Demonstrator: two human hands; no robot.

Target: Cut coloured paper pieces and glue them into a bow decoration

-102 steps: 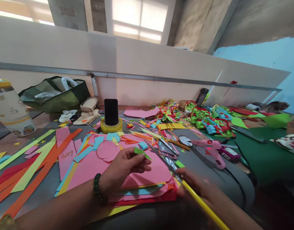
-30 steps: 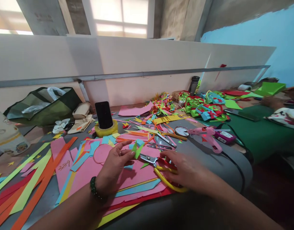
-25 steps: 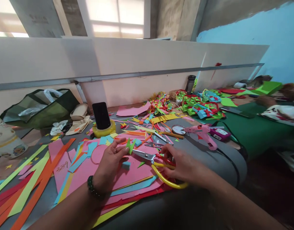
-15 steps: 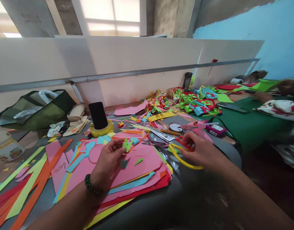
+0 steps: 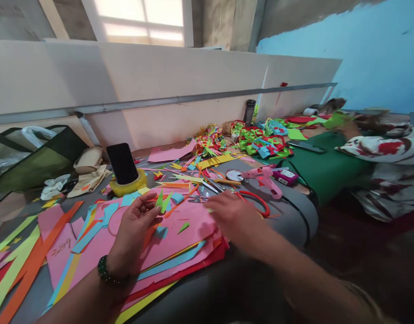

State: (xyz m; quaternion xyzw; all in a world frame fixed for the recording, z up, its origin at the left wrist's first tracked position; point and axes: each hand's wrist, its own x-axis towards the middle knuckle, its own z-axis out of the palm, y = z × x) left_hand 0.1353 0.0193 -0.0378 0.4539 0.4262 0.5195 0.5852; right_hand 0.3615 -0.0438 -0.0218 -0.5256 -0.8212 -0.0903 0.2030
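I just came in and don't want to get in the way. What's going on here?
A person's left hand holds a pointed green paper piece above stacked pink paper. The right hand, a little blurred, is in front of the scissors; whether it touches them can't be told. A pink glue gun lies farther right. Beyond it, at the far right, another person's sleeve shows by the green tabletop.

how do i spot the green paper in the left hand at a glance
On the grey table, find the pink stack. Over it is the left hand, above a dark bracelet, pinching the green paper. Unlike the loose green scrap nearby, it's held up and shows two points.
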